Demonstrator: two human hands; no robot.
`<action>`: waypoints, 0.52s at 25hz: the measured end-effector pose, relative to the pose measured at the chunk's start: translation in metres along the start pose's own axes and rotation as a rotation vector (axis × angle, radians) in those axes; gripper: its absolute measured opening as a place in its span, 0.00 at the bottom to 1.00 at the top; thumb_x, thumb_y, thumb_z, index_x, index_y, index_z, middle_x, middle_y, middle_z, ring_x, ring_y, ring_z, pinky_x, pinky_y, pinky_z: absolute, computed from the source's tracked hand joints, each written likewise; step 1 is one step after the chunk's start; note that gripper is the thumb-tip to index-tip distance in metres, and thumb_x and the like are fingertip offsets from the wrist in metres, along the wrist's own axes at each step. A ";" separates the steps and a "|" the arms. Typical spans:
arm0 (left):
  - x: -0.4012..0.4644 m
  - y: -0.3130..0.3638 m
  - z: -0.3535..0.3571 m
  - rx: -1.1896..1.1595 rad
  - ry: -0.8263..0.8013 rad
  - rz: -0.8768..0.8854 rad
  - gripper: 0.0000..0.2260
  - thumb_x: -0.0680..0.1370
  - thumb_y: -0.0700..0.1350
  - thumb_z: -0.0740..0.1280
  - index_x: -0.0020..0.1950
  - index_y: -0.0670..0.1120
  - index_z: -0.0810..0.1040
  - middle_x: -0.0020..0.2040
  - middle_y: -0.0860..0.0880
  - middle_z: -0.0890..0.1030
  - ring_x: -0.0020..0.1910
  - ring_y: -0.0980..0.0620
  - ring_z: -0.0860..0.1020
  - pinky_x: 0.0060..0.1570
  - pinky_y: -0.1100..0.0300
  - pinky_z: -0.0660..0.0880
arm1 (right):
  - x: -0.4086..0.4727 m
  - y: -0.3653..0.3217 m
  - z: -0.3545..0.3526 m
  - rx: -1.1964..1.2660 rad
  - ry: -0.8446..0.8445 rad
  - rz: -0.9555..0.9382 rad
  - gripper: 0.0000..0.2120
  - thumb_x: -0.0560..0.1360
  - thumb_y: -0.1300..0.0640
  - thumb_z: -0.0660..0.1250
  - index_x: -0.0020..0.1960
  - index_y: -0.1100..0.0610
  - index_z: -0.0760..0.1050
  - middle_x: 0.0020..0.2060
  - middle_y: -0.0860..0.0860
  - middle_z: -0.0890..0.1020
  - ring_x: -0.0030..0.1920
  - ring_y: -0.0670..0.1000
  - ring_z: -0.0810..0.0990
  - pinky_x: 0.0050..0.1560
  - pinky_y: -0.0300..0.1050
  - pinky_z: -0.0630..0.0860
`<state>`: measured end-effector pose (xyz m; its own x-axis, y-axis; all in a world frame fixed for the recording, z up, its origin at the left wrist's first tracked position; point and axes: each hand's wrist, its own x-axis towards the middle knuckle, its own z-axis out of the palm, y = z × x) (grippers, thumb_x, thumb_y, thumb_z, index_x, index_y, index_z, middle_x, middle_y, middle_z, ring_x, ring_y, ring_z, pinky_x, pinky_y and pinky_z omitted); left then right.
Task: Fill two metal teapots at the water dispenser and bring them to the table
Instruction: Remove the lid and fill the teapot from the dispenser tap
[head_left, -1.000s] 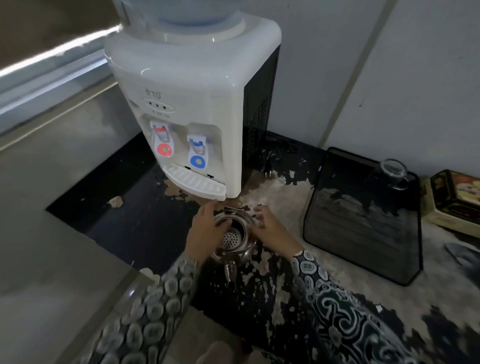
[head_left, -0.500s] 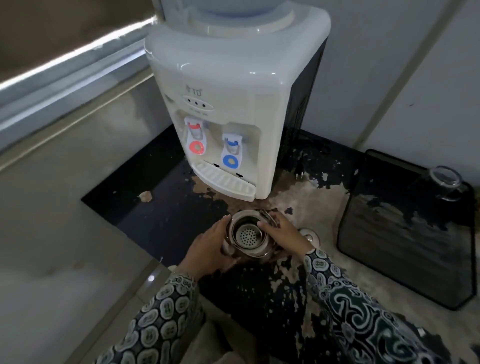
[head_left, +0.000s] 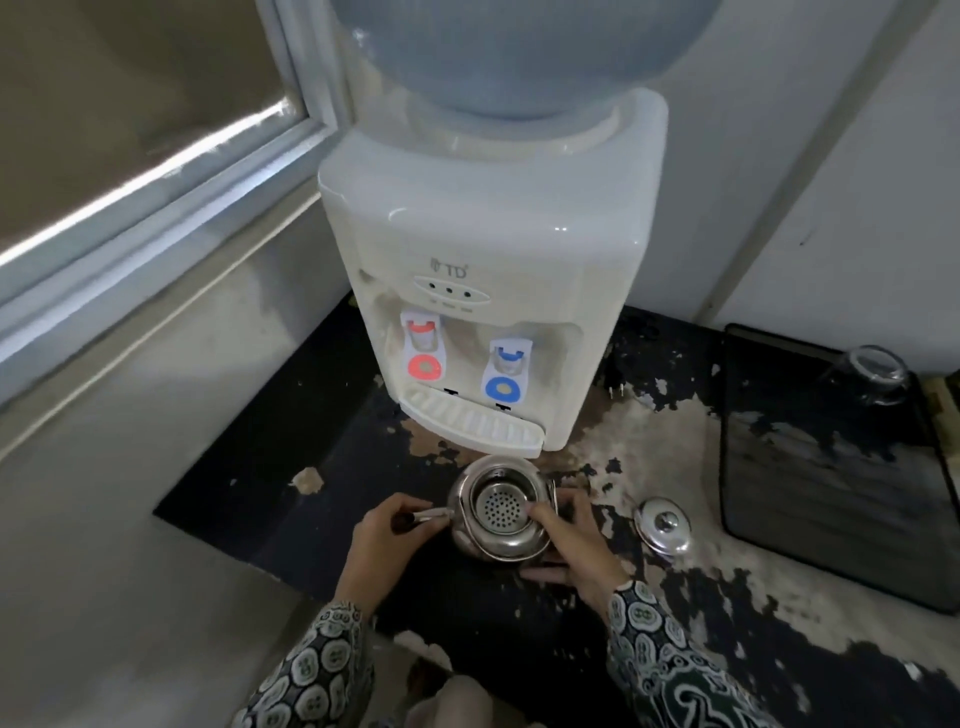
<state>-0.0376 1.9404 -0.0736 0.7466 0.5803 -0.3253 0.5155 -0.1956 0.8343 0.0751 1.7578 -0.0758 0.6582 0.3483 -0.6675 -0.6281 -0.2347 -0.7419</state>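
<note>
I have the teapot (head_left: 501, 512) in both hands, just in front of the dispenser (head_left: 488, 291).

The dispenser stands on the worn black counter (head_left: 291, 467); the open pot sits below its drip tray (head_left: 470, 421), strainer showing. My left hand (head_left: 387, 545) grips the handle, my right hand (head_left: 571, 545) curls round the rim. The lid (head_left: 662, 525) lies just right.

Two bare hands show, the left hand (head_left: 387, 540) and the right hand (head_left: 574, 545), each coming out of a long sleeve that ends at the wrist. The left dark patterned fabric sleeve (head_left: 311, 670) carries rows of pale grey rounded medallions, each with a darker centre. The right dark patterned fabric sleeve (head_left: 670, 670) shows the same small medallions near the cuff and, farther up the forearm, larger pale swirling scroll shapes with a greenish cast.
</note>
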 end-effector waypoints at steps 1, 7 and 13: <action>0.006 -0.001 -0.008 -0.035 0.016 0.014 0.07 0.69 0.46 0.75 0.45 0.51 0.81 0.43 0.53 0.83 0.46 0.57 0.80 0.41 0.69 0.72 | 0.000 -0.003 0.010 0.011 0.012 -0.003 0.16 0.71 0.51 0.69 0.54 0.51 0.66 0.54 0.54 0.76 0.52 0.56 0.79 0.37 0.52 0.82; 0.041 0.013 -0.052 -0.366 0.066 0.044 0.03 0.73 0.38 0.70 0.46 0.43 0.82 0.40 0.48 0.85 0.43 0.56 0.83 0.41 0.65 0.80 | 0.002 -0.042 0.064 0.009 0.020 -0.095 0.19 0.71 0.46 0.68 0.57 0.49 0.65 0.55 0.51 0.73 0.53 0.56 0.78 0.38 0.50 0.83; 0.079 0.024 -0.076 -0.435 0.076 0.011 0.02 0.74 0.41 0.69 0.46 0.47 0.81 0.45 0.45 0.84 0.47 0.50 0.82 0.46 0.60 0.79 | 0.016 -0.068 0.104 0.024 0.076 -0.104 0.20 0.73 0.45 0.65 0.59 0.51 0.63 0.59 0.53 0.71 0.57 0.57 0.75 0.30 0.42 0.80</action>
<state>0.0013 2.0417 -0.0456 0.7097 0.6396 -0.2952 0.2702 0.1398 0.9526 0.0857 1.8741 -0.0292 0.7490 0.2997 -0.5910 -0.5644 -0.1788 -0.8059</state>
